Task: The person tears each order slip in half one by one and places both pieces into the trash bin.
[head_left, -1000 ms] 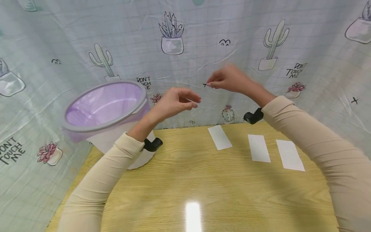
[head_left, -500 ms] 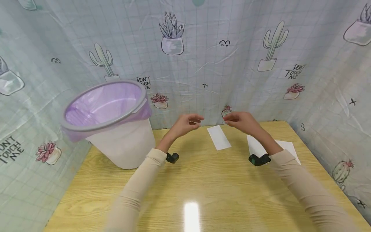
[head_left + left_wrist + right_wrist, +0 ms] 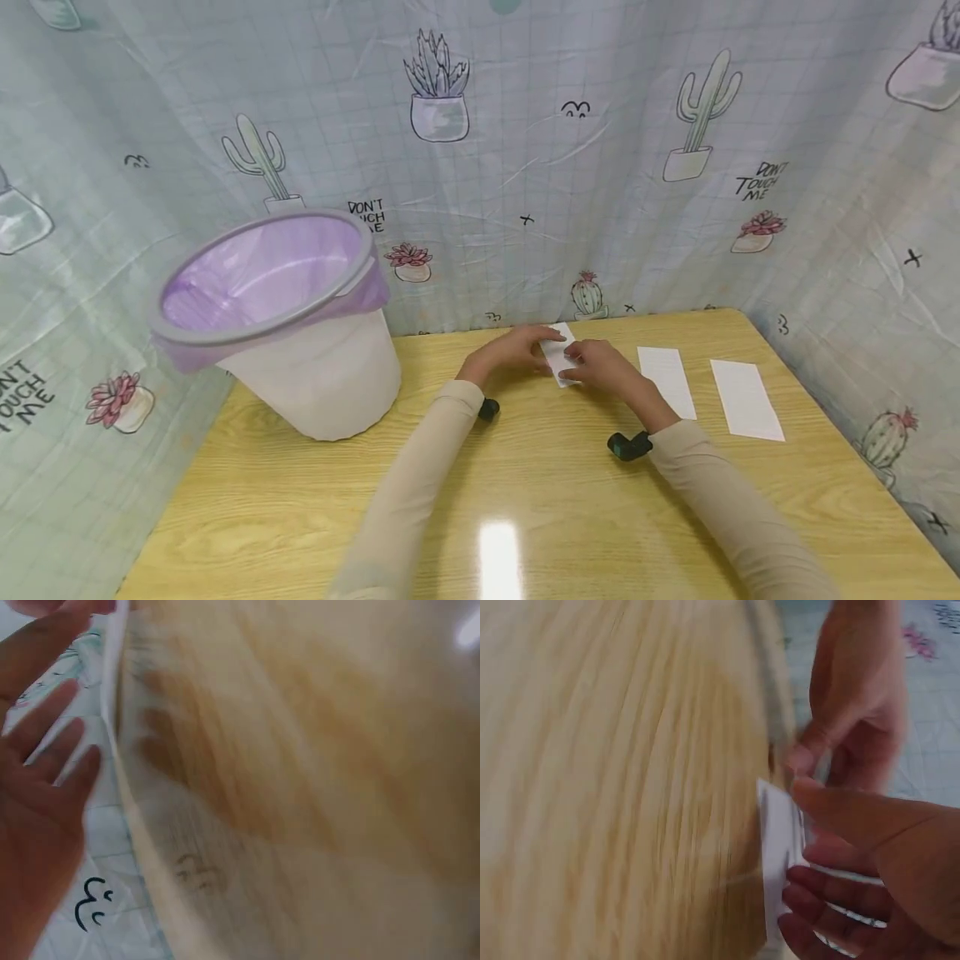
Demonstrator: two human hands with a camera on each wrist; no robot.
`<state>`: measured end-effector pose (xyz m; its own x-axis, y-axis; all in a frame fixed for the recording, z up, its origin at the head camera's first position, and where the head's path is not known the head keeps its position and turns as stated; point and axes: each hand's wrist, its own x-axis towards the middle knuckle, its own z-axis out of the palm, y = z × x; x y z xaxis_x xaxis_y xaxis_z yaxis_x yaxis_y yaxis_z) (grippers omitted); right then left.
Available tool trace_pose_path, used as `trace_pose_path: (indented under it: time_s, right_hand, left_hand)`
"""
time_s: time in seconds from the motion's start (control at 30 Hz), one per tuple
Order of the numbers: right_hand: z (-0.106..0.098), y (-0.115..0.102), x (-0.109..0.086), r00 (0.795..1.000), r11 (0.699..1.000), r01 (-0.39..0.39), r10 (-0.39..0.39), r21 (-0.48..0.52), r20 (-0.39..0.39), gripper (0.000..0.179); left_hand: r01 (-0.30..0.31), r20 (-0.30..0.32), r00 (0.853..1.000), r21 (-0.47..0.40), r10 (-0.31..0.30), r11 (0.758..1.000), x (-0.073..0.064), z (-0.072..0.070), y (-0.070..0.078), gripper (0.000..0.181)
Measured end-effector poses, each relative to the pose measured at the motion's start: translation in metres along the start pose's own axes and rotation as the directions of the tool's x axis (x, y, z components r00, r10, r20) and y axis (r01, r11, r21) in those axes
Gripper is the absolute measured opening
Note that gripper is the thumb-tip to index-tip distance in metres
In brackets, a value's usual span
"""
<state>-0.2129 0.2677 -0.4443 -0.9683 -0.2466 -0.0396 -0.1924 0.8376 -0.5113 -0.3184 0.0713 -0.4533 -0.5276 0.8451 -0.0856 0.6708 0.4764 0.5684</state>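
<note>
- Tabletop [image 3: 300, 508]: looked like wood or wood-effect to me, grainy pattern, smooth, glossy enough to bounce a white glare at my head view
- Middle slip [image 3: 555, 358]: thin white paper, matt
- Other two slips [image 3: 666, 379] [image 3: 747, 400]: pretty much the same matt white paper, smooth
- Bin [image 3: 330, 375]: white, plastic as far as I could tell, smooth with a dull finish
- Bin rim [image 3: 225, 337]: grey, plastic-looking, smooth
- Liner [image 3: 375, 292]: thin purple plastic film, wrinkly and a bit shiny
- Curtain [image 3: 487, 167]: printed, creased, slight sheen; I couldn't tell cloth from plastic
- Sleeves [image 3: 420, 483] [image 3: 727, 500]: matt beige cloth, kinda soft-looking
- Wrist cameras [image 3: 628, 447] [image 3: 489, 409]: black, looked like hard plastic
</note>
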Motion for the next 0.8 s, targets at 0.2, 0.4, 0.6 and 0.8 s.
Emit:
trace_pose_path:
  time_s: [0.2,0.4,0.6,0.8]
  right_hand:
    - [-0.004,0.005,0.011,0.998,0.986,0.055,-0.050,-0.156,0.039,0.043]
    - [-0.006,0.022,0.020,0.991,0.978,0.131,-0.128,-0.163,0.029,0.036]
    - [-0.002,0.029,0.023,0.973,0.964,0.227,-0.229,-0.140,0.000,0.037]
    - [-0.004,0.029,0.025,0.946,0.933,0.316,-0.323,-0.171,-0.013,0.027]
  left_hand:
    - [-0.012,0.067,0.998,0.271,-0.006,0.962,0.002,-0.002,0.009,0.051]
    - [0.006,0.034,0.999,0.354,-0.020,0.935,0.003,0.006,0.017,0.036]
    - [0.031,0.009,0.999,0.281,-0.035,0.959,-0.002,0.011,0.019,0.030]
    - [0.025,-0.038,0.999,0.307,-0.014,0.951,-0.004,0.011,0.024,0.033]
